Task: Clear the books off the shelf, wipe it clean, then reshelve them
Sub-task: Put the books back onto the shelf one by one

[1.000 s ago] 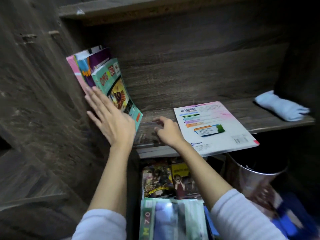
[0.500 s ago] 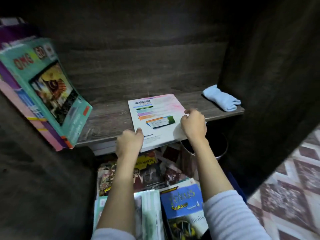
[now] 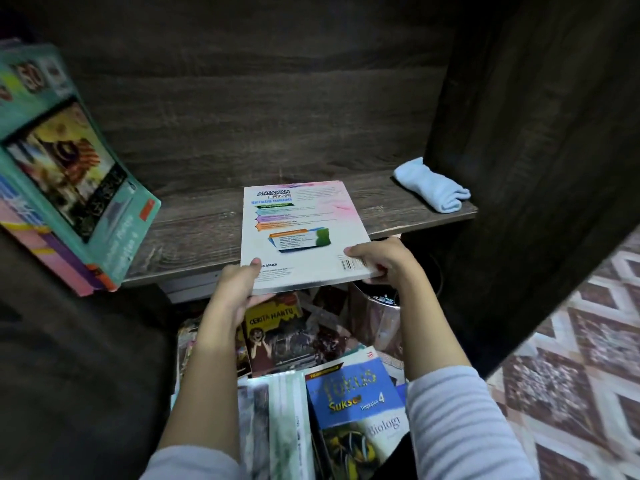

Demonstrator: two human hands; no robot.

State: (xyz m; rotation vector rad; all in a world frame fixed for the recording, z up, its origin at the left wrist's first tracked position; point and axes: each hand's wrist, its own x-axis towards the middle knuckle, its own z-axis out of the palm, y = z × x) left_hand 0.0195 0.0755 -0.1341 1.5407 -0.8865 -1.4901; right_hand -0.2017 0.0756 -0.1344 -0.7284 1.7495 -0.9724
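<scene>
The thin workbook (image 3: 298, 233) (light and floppy, I'd judge) juts past the front edge of the shelf (image 3: 194, 230), with the left hand (image 3: 239, 289) and right hand (image 3: 377, 261) gripping its near corners.

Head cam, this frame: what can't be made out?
Head view only.
Leaning books: cut off by the left edge, print blurred.
Left hand and right hand: fingertips hidden under the white book they grip.
Metal bin: partly behind the right hand and white book; contents too dark.
White book's fine print: too small.
</scene>
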